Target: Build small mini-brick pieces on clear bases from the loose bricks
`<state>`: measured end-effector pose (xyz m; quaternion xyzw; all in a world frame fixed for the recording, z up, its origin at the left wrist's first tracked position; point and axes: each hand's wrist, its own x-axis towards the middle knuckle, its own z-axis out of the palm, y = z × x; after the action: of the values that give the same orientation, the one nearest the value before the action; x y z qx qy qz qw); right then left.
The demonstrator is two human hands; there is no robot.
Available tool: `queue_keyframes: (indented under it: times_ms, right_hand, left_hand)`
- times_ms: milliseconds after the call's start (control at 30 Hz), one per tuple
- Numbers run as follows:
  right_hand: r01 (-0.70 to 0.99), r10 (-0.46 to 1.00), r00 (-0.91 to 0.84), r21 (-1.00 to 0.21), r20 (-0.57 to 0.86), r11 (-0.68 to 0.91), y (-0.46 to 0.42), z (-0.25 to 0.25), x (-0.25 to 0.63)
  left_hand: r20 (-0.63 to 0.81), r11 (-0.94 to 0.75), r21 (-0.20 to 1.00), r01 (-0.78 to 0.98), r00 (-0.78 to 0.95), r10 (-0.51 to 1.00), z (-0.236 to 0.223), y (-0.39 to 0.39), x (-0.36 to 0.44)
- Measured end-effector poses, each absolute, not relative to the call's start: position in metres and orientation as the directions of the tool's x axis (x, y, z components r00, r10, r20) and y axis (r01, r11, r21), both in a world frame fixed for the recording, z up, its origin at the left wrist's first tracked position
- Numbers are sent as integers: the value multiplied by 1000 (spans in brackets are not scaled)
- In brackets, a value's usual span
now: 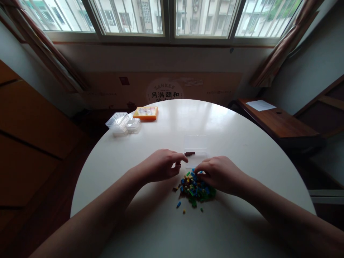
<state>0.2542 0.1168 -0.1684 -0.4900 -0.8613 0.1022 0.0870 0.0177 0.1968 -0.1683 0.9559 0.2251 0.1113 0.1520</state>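
Brick pile: small pieces in blue, green, yellow and brown, heaped directly under and just on the near side of the right hand's fingertips.

Right hand: fingers bent downward at the far edge of the pile, thumb and index narrowly spaced. Blue pieces show at the tips; cannot tell whether one is gripped.

Left hand: index finger extended, thumb lower, a modest gap between them. A dark spot lies in the gap, too small to identify; cannot tell whether anything is held.

Between the two sets of fingers and slightly beyond: clear box, open, its transparent lid laid back on the far side. Brown pieces lie in the box at its left side, just past the left index tip.

Nearer the wearer than the right fingers, a few strays: blue piece, yellow piece, green piece.

Well beyond the left fingers, toward the far left rim of the white round bench: clear containers, with an orange case beside them.

Farthest out, ahead of both hands: barred window. Far right of the right fingers: paper on a wooden side bench.
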Motion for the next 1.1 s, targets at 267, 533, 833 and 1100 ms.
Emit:
queue_keyframes:
  times_ms: [267,533,833,1100]
  right_hand:
    - [845,878,-478,-251,38,471,116,-169,251]
    - [849,919,-354,-353,175,394,122,-160,260]
    - [915,965,-238,-309,109,261,156,-172,270]
    - [908,955,-240,-309,175,285,153,-175,271]
  left_hand:
    - [126,-856,322,403,878,461,-170,196,21]
    - [144,-864,316,393,880,453,-171,195,23]
    - [152,-859,341,382,880,451,-173,194,25]
    - [158,-863,343,372,882,443,-175,196,25]
